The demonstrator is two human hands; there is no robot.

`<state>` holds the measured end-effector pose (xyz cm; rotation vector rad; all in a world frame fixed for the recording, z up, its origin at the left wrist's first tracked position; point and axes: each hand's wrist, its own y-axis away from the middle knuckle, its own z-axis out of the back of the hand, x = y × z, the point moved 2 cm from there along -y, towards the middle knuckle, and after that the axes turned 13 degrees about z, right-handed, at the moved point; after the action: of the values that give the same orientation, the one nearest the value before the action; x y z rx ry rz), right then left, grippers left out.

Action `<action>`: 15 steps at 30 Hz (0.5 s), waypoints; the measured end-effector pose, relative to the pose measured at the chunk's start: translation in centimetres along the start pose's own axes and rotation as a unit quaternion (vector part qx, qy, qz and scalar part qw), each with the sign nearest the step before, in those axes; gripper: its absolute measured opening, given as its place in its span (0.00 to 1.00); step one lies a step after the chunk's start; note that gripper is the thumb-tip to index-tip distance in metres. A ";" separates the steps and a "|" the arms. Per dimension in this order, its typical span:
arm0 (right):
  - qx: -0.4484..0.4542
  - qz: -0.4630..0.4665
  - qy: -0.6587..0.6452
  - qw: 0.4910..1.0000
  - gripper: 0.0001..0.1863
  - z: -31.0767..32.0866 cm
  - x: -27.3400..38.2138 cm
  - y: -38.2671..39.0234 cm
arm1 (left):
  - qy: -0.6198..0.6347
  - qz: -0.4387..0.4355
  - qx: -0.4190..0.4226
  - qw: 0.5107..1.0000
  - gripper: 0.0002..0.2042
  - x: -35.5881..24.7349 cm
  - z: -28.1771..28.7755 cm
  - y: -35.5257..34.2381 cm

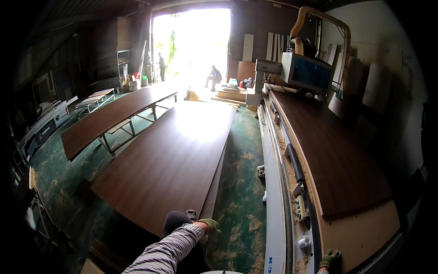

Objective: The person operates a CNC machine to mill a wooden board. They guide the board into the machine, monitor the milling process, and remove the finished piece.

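My left hand (208, 225), in a green glove below a striped sleeve, is beside my dark-clad leg at the lower end of the stacked brown panels (159, 173). Its fingers curve downward; whether they grip anything is unclear. A small dark object (190, 214) sits just behind it, too indistinct to name. My right hand (329, 259), also gloved, rests with fingers apart on the bare tan board (356, 233) of the machine bed, at the bottom right. Farther up that bed lies a brown panel (342, 150), beside a dusty rail with a black roller (293, 162).
A cutting machine head (305, 73) spans the bed's far end. A brown panel on trestles (105, 118) and a saw bench (48, 123) stand left. The green floor (246, 182) has sawdust between stack and machine. Two people (213, 77) (161, 66) are by the bright doorway.
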<state>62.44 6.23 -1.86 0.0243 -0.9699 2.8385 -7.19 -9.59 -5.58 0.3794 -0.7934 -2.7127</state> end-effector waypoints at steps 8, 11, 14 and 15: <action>0.003 0.010 0.018 1.000 0.16 0.1 0.1 -0.1 | -0.039 0.019 0.050 0.998 0.28 -3.0 4.1 4.3; -0.004 -0.003 0.032 0.999 0.17 -0.2 -0.2 0.0 | -0.042 0.012 0.047 0.998 0.28 -3.2 4.2 4.1; 0.025 -0.018 0.030 0.999 0.17 0.0 0.9 -0.6 | -0.045 0.018 0.051 0.997 0.28 -2.8 3.7 4.0; 0.049 -0.016 0.034 0.998 0.17 0.2 1.4 -0.9 | -0.046 0.023 0.054 0.997 0.28 -2.5 3.3 4.0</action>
<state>61.22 6.96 -1.08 -0.0449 -0.8088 2.8342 -5.13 -10.34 -0.29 0.2579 -0.9646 -2.6679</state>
